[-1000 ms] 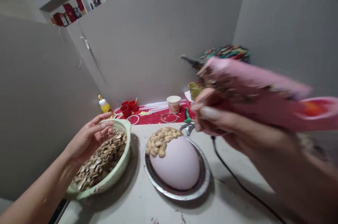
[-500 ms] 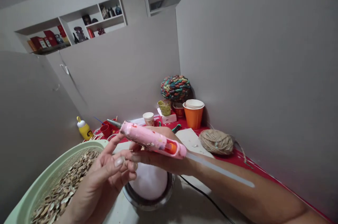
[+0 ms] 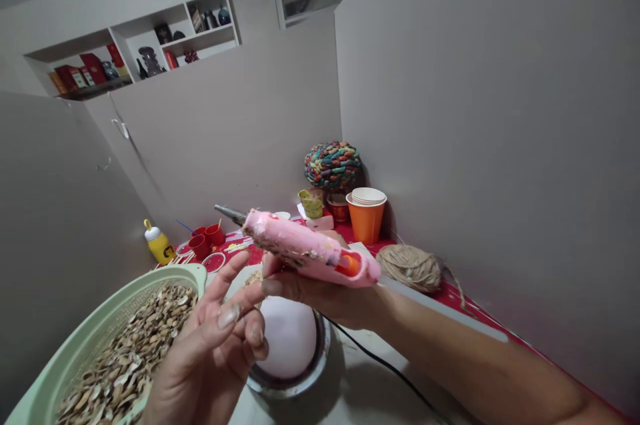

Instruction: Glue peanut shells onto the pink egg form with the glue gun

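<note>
My right hand (image 3: pixel 310 295) grips a pink glue gun (image 3: pixel 305 251) held level above the table, its metal nozzle pointing left and a clear glue stick (image 3: pixel 445 310) sticking out behind. My left hand (image 3: pixel 215 351) is raised beside it, index finger stretched up, the other fingers curled loosely, nothing visible in them. Below the hands a pale pink egg-shaped form (image 3: pixel 289 338) sits in a round metal tray (image 3: pixel 300 381); a few peanut shells glued on it peek out behind my fingers. A light green bowl (image 3: pixel 100 338) full of shell pieces stands at the left.
A black cord (image 3: pixel 385 365) runs across the table. At the back: yellow bottle (image 3: pixel 159 243), red cups (image 3: pixel 207 238), orange cup (image 3: pixel 367 218) holding white cups, multicoloured yarn ball (image 3: pixel 333 165), twine ball (image 3: pixel 410 266). Walls close in on the right and behind. Shelves hang high on the wall.
My left hand left the shell bowl and rose toward the glue gun. The gun came down in front of me, then lifted slightly. My view swung up and right.
</note>
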A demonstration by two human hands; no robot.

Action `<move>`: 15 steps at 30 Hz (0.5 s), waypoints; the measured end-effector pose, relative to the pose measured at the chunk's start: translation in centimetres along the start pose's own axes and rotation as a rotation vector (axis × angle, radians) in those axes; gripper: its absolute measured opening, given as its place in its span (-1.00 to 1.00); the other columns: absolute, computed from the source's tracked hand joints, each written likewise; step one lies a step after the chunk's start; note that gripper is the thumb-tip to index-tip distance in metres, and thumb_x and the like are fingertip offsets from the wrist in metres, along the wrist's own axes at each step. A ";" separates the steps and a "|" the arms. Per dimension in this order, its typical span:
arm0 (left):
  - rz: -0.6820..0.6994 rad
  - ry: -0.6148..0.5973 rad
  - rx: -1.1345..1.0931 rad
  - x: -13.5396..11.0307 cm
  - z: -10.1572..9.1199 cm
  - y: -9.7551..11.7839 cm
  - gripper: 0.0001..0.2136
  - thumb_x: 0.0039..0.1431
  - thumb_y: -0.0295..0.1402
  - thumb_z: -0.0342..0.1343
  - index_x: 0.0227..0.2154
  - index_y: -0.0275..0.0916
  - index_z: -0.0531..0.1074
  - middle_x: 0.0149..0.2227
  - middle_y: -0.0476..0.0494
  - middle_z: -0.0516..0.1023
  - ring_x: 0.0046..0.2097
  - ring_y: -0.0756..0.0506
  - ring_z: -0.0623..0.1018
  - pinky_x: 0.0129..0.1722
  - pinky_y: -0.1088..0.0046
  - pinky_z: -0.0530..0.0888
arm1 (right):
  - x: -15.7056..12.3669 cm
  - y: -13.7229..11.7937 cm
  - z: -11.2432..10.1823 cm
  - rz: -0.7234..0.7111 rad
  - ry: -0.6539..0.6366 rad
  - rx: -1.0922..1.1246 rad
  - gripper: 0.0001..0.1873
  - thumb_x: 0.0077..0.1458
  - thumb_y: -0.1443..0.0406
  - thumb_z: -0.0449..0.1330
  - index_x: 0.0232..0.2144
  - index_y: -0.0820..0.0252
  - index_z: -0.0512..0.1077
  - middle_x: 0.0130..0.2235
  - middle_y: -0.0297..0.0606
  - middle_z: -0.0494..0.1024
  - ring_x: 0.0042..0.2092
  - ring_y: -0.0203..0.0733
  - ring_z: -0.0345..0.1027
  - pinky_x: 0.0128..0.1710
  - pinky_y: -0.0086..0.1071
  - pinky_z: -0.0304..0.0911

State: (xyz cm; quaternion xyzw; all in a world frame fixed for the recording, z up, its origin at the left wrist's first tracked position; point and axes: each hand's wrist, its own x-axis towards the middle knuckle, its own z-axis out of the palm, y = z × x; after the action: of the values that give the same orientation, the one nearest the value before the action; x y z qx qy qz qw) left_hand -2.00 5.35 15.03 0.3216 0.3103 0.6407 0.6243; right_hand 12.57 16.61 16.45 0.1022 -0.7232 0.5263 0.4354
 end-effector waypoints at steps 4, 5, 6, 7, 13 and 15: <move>-0.022 -0.017 0.028 -0.1 0.8 -0.1 -0.53 -0.01 -0.45 0.33 0.00 0.01 0.50 -0.09 -0.06 0.62 -0.41 0.06 0.53 -0.35 0.63 0.53 | -0.4 0.2 -0.2 0.035 -0.040 0.092 -0.83 0.18 0.35 0.16 -0.45 0.21 0.27 -0.45 -0.42 0.31 -0.42 -0.43 0.21 -0.36 -0.56 0.30; -0.028 -0.022 0.048 -0.2 0.9 -0.1 -0.52 -0.01 -0.44 0.33 0.01 0.03 0.49 -0.07 -0.05 0.62 -0.41 0.05 0.53 -0.37 0.62 0.53 | -0.5 0.3 -0.2 0.047 -0.048 0.101 -0.80 0.19 0.31 0.17 -0.46 0.21 0.27 -0.46 -0.41 0.30 -0.42 -0.43 0.20 -0.38 -0.55 0.29; -0.033 -0.034 0.070 -0.3 0.9 -0.2 -0.51 -0.01 -0.43 0.33 0.02 0.06 0.49 -0.05 -0.03 0.61 -0.41 0.05 0.54 -0.38 0.61 0.53 | -0.7 0.4 -0.3 0.055 -0.051 0.100 -0.77 0.20 0.26 0.17 -0.47 0.21 0.27 -0.46 -0.41 0.29 -0.43 -0.43 0.19 -0.39 -0.55 0.27; -0.036 -0.051 0.092 -0.3 0.8 -0.3 -0.49 -0.01 -0.42 0.32 0.04 0.09 0.47 -0.01 -0.02 0.60 -0.40 0.03 0.55 -0.38 0.60 0.53 | -0.8 0.5 -0.4 0.053 -0.045 0.089 -0.74 0.21 0.23 0.17 -0.48 0.21 0.28 -0.46 -0.41 0.29 -0.43 -0.42 0.17 -0.39 -0.54 0.25; -0.038 -0.188 0.168 -0.3 0.6 -1.3 -0.27 -0.01 -0.26 0.33 0.20 0.37 0.19 0.31 0.05 0.28 -0.34 -0.07 0.60 -0.41 0.39 0.56 | -1.3 0.6 -0.9 -0.049 0.096 0.014 -0.70 0.21 0.12 0.17 -0.44 0.19 0.29 -0.43 -0.39 0.26 -0.38 -0.38 0.15 -0.36 -0.49 0.20; -0.015 -0.204 0.169 0.1 1.1 -1.3 -0.24 -0.07 -0.22 0.37 0.18 0.45 0.19 0.37 0.14 0.13 -0.30 -0.08 0.60 -0.43 0.40 0.55 | -1.4 0.1 -0.6 0.009 0.143 -0.063 -0.67 0.18 0.09 0.18 -0.48 0.19 0.27 -0.45 -0.39 0.25 -0.40 -0.37 0.14 -0.38 -0.48 0.21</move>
State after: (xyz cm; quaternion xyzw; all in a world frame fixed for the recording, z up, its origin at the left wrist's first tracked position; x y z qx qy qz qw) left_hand -0.31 5.46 14.67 0.4344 0.3005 0.5715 0.6280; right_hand 13.63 16.78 15.40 0.0473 -0.7070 0.5114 0.4863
